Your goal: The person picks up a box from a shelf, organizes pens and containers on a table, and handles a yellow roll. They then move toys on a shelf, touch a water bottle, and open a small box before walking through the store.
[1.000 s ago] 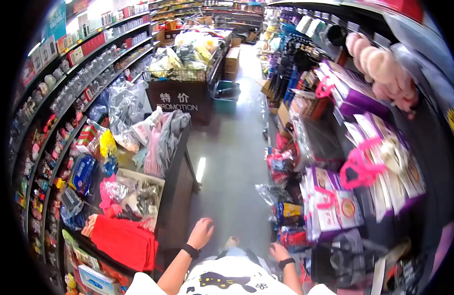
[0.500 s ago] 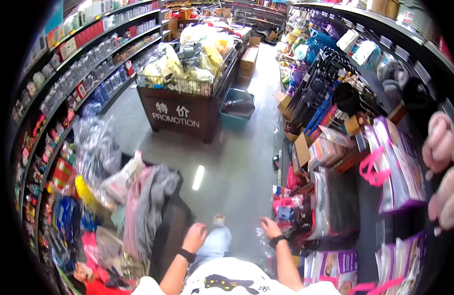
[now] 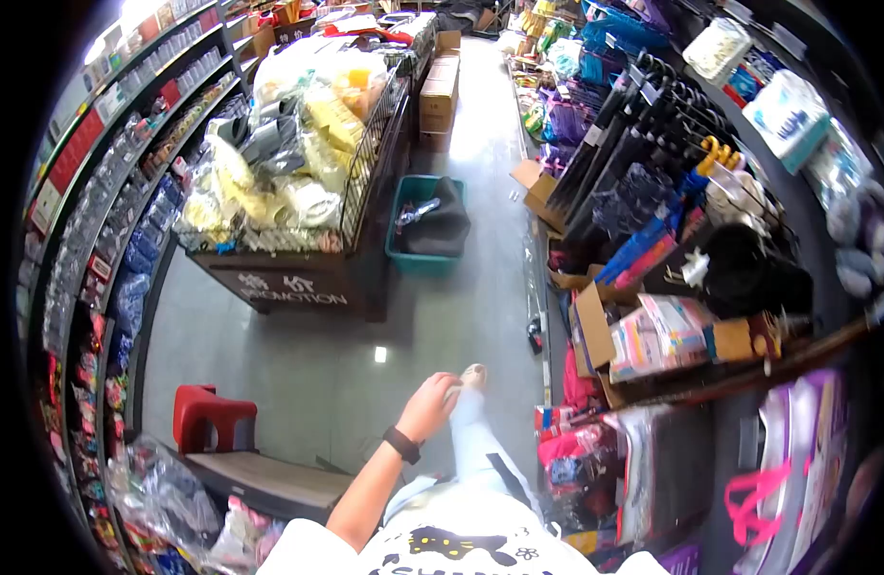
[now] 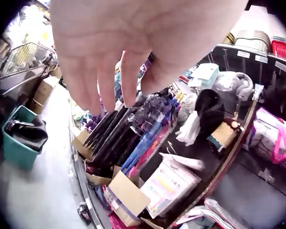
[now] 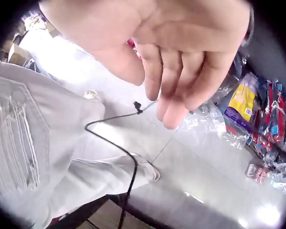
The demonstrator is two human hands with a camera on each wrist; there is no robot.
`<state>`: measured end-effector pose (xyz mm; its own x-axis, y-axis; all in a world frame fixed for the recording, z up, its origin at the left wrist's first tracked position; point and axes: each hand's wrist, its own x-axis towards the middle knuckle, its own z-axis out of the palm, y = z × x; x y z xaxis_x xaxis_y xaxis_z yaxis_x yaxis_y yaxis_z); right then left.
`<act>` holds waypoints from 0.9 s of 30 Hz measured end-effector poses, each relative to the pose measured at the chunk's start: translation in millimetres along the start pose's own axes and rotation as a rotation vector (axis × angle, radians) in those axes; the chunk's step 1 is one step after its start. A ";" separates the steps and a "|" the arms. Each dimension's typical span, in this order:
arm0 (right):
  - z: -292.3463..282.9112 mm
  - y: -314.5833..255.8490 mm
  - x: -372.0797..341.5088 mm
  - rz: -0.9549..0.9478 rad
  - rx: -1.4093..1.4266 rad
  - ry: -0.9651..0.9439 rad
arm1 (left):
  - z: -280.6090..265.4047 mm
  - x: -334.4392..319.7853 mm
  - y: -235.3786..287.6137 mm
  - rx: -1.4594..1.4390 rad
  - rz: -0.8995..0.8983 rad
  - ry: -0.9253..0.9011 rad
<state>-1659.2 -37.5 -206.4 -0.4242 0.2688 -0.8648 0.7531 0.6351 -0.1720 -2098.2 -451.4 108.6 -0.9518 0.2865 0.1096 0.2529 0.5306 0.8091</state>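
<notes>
In the head view the left hand [image 3: 429, 406] hangs out in front of the body above the aisle floor, a black band round its wrist, nothing held. The left wrist view has its palm and loosely bent fingers [image 4: 128, 52] at the top, no object touching them. The head view does not show the right hand; in the right wrist view it [image 5: 167, 62] hangs with fingers loosely curled and empty. A thin black cable [image 5: 135, 164] runs below it, beside the light trousers [image 5: 76, 186].
A promotion bin [image 3: 298, 287] of bagged goods stands ahead left, a teal tub [image 3: 427, 261] beside it. A red stool [image 3: 212, 414] is at left. Shelves with umbrellas [image 3: 605, 144], an open carton [image 3: 592, 331] and packages line the right. Grey floor [image 3: 413, 335] runs between.
The bin, tub and right-hand shelves appear nearer, and the red stool has come into view. The left hand has moved right and up; the right hand has left the head view.
</notes>
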 end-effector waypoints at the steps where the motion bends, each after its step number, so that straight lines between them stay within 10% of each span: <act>1: -16.8 -33.1 12.9 0.000 -0.064 -0.026 | -3.0 29.8 -9.6 -0.004 -0.005 0.005; 6: -171.8 -198.7 130.3 -0.431 -0.716 0.018 | -25.6 174.0 -48.2 0.009 -0.094 0.043; 7: -249.0 -302.0 82.9 -0.446 -0.903 -0.124 | -32.8 204.9 -55.5 0.033 -0.093 0.043; 8: -296.0 -364.3 82.5 -0.553 -0.945 0.150 | -38.8 232.7 -64.3 0.054 -0.095 0.045; 10: -324.7 -417.2 187.5 -0.382 0.263 0.305 | -50.5 275.0 -74.1 0.064 -0.115 0.077; 12: -380.5 -528.7 239.0 -0.374 0.468 0.108 | -63.9 316.8 -82.9 0.067 -0.177 0.113; 20: -515.4 -916.8 326.5 -0.721 0.253 -0.124 | -75.4 496.9 -181.0 0.086 -0.301 0.355; 27: -644.9 -1077.9 385.9 -0.704 -0.053 -0.243 | -112.8 729.6 -188.8 -0.007 -0.331 0.472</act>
<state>-2959.0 -151.2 -50.3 -0.6696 -0.3783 -0.6392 0.3163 0.6334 -0.7062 -2860.0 -432.5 100.9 -0.9549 -0.2815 0.0945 -0.0712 0.5260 0.8475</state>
